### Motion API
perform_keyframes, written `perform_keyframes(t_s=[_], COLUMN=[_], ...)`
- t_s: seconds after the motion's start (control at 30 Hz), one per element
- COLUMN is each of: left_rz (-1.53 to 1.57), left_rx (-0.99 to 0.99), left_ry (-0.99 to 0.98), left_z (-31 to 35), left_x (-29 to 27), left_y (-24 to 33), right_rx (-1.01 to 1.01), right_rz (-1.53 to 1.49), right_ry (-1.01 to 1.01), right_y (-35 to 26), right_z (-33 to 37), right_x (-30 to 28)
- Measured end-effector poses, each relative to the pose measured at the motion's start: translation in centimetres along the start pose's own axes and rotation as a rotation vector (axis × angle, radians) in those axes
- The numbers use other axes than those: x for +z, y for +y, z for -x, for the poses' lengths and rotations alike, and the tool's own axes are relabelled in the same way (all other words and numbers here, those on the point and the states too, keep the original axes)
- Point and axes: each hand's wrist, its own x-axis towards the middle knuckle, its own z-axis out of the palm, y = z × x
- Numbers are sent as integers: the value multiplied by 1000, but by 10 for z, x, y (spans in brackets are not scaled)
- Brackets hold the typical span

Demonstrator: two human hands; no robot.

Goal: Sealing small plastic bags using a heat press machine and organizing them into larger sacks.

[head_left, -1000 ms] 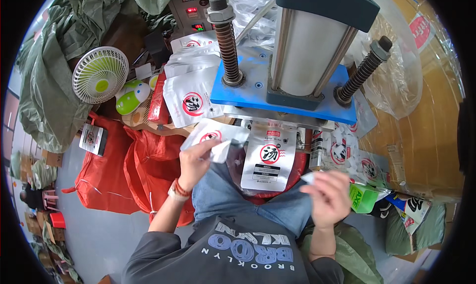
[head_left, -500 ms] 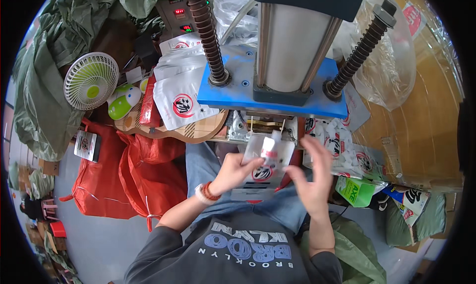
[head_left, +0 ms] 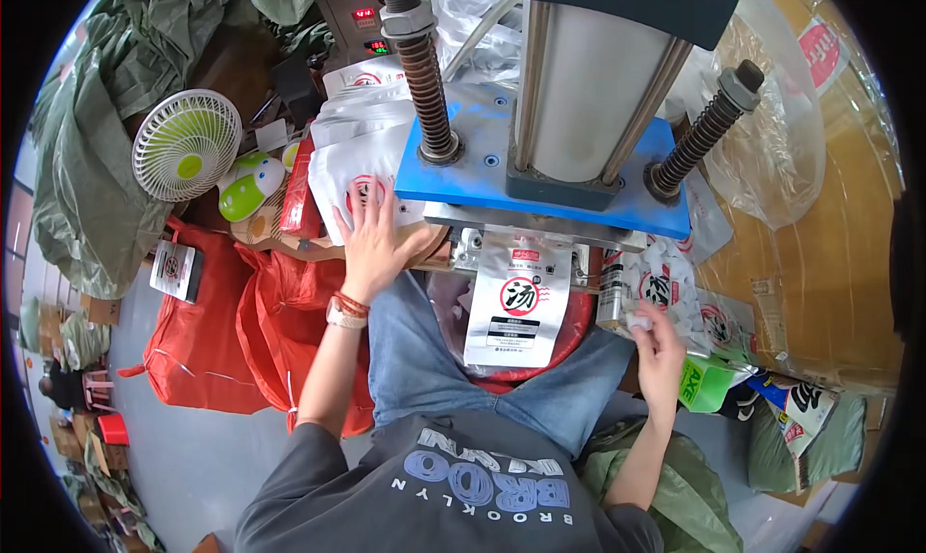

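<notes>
Reaching with my left hand (head_left: 371,239), fingers spread flat, I press on the stack of glossy white pouches (head_left: 362,167) at the left edge of the press's blue plate (head_left: 482,162). My right hand (head_left: 661,345) pinches what looks like a small white piece, hard to make out, beside loose pouches (head_left: 675,292) at the right. A silver foil pouch (head_left: 516,302) hangs under the plate's front edge, seemingly in the sealing step; next I judge a fresh pouch needs lifting off the stack.
</notes>
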Motion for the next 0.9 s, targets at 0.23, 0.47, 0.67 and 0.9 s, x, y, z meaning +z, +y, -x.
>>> perform_keyframes(t_s=[0.23, 0.47, 0.67, 0.9], left_rz=[386, 542, 904, 1396], left_rx=[-2, 293, 423, -27], left_ry=[-78, 43, -282, -649], left_z=[56, 56, 51, 69], left_x=[-6, -80, -113, -8], left_y=[-24, 50, 74, 97], right_rx=[-416, -874, -828, -207], right_rz=[-186, 237, -181, -287], right_ry=[187, -101, -139, -32], right_y=[-67, -143, -133, -87], right_z=[12, -10, 5, -14], right_x=[14, 61, 42, 65])
